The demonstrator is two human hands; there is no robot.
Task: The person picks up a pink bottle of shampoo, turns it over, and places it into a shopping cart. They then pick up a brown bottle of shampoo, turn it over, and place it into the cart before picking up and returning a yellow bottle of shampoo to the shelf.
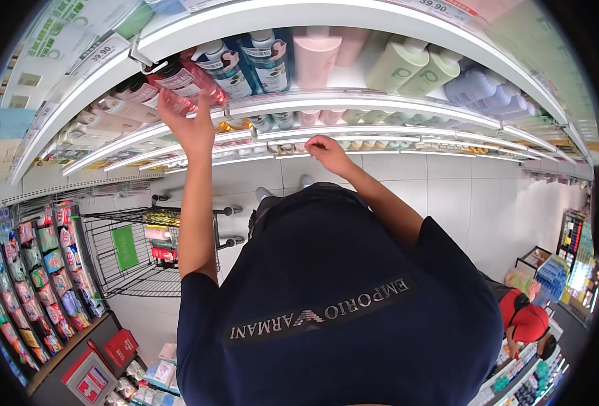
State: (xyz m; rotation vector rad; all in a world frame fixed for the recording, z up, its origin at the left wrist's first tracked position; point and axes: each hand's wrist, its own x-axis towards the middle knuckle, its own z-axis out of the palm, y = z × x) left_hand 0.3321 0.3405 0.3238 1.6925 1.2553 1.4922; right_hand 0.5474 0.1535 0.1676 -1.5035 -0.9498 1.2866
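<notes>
On the upper shelf, my left hand [188,125] reaches up to a red bottle [183,80], its fingers spread at the bottle's lower part; whether they grip it is unclear. Blue bottles with white caps [265,62] stand just right of it, followed by a pink bottle [316,57] and pale green bottles [397,64]. Darker-capped bottles [136,89] are to the left. My right hand [329,153] hangs in front of the lower shelves with its fingers curled together, and what they hold, if anything, cannot be seen.
A wire shopping cart [120,271] with several items stands on the left, beside a rack of packaged goods [42,271]. White shelf edges [381,101] curve across the front. A person in red [526,318] bends at the lower right, near other displays [553,274].
</notes>
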